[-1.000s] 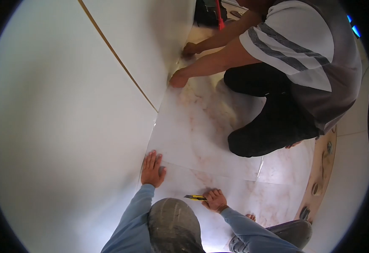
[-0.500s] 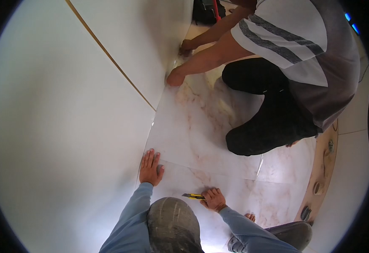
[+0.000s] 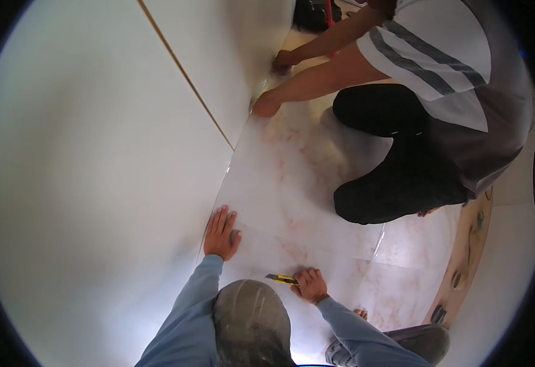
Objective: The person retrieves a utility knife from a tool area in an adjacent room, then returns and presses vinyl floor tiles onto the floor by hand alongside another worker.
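My left hand (image 3: 221, 235) lies flat on the marble-patterned floor sheet (image 3: 292, 202), its fingers spread beside the foot of the white wall. Farther right, my right hand (image 3: 310, 285) rests on the same sheet, fingers wrapped round a yellow utility knife (image 3: 283, 279). The knife's dark tip points left, toward the wall. Both of my arms are in light blue sleeves, with my grey knee (image 3: 252, 318) between them.
A co-worker in black trousers (image 3: 396, 177) kneels at the upper right, both hands (image 3: 267, 104) low at the wall's edge. The white wall (image 3: 96, 183) fills the left side. A brown strip (image 3: 460, 269) with small objects runs along the right. A black bag (image 3: 310, 15) lies at the top.
The view has shifted a little, so the wall seam and the co-worker appear farther right. My left hand still lies flat and my right hand still holds the knife.
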The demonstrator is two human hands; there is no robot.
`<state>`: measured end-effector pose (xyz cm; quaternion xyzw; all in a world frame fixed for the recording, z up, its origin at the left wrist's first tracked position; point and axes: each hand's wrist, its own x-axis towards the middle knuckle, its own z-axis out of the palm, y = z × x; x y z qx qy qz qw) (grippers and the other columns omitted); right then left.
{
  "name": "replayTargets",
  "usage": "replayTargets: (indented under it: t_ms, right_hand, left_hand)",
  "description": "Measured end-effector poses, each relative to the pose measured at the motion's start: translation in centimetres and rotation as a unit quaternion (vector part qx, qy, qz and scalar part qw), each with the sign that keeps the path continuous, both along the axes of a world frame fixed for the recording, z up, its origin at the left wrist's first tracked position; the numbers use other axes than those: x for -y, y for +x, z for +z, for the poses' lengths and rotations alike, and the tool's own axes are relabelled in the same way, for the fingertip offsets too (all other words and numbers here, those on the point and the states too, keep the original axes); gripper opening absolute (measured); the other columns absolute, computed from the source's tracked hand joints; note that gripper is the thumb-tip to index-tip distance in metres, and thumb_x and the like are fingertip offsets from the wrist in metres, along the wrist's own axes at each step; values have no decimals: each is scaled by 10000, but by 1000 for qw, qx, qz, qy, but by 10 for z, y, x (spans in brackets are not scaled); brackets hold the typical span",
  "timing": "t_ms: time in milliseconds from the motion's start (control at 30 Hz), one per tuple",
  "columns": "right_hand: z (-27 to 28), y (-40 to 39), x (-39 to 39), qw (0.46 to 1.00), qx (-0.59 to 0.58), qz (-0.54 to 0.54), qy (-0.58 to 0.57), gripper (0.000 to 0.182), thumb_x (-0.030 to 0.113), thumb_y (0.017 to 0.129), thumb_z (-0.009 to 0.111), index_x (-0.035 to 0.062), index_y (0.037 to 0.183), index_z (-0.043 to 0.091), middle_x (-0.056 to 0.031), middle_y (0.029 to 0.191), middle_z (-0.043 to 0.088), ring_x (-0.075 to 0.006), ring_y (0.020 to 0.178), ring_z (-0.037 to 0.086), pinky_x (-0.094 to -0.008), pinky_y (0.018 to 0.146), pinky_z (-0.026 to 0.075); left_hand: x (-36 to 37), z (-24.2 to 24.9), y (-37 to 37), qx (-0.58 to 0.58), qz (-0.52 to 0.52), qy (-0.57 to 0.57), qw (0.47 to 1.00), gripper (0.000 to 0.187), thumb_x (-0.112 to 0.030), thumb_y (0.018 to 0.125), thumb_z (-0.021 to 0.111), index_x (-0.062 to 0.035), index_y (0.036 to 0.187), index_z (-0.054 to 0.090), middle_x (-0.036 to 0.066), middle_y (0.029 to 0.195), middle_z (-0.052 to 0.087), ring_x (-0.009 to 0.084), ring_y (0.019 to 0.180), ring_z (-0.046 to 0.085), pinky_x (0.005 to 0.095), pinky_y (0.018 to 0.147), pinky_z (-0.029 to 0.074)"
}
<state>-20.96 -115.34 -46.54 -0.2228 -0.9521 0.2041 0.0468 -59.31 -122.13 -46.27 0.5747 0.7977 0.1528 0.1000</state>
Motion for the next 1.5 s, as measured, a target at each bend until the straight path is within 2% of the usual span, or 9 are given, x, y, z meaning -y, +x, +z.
replayTargets:
  t_ms: [467, 700, 1000, 1500]
  right_hand:
    - [-7, 4, 1, 1000, 15, -2, -21, 460, 434, 845, 803, 145, 1165, 642, -82, 1111, 633, -336, 1067, 576, -516, 938, 454]
    - [-5, 3, -1, 1000, 26, 2, -15, 470, 434, 836, 809, 148, 1168, 639, -75, 1091, 638, -322, 1053, 583, -503, 921, 454]
    - [2, 0, -4, 1000, 18, 1, -22, 481, 429, 825, 824, 144, 1161, 630, -61, 1076, 642, -309, 1013, 586, -503, 903, 460]
    - [-7, 2, 0, 1000, 16, -1, 0, 457, 438, 839, 815, 131, 1131, 643, -60, 1033, 640, -306, 989, 584, -497, 887, 455]
  left_hand:
    - [-1, 0, -1, -22, -1, -27, 999, 696, -417, 1039, 540, -130, 1652, 378, 147, 1773, 216, 334, 1635, 204, 487, 1340, 174]
    - [-2, 3, -2, 0, -1, -24, 1000, 684, -410, 1049, 527, -127, 1654, 378, 156, 1767, 228, 355, 1628, 219, 508, 1341, 169]
    - [-4, 6, -3, -4, 1, -53, 999, 685, -435, 1060, 497, -138, 1663, 365, 146, 1782, 191, 321, 1647, 162, 472, 1351, 125]
    - [-1, -5, 0, -19, 2, -46, 999, 692, -438, 1064, 485, -136, 1671, 348, 142, 1785, 180, 314, 1650, 151, 466, 1353, 123]
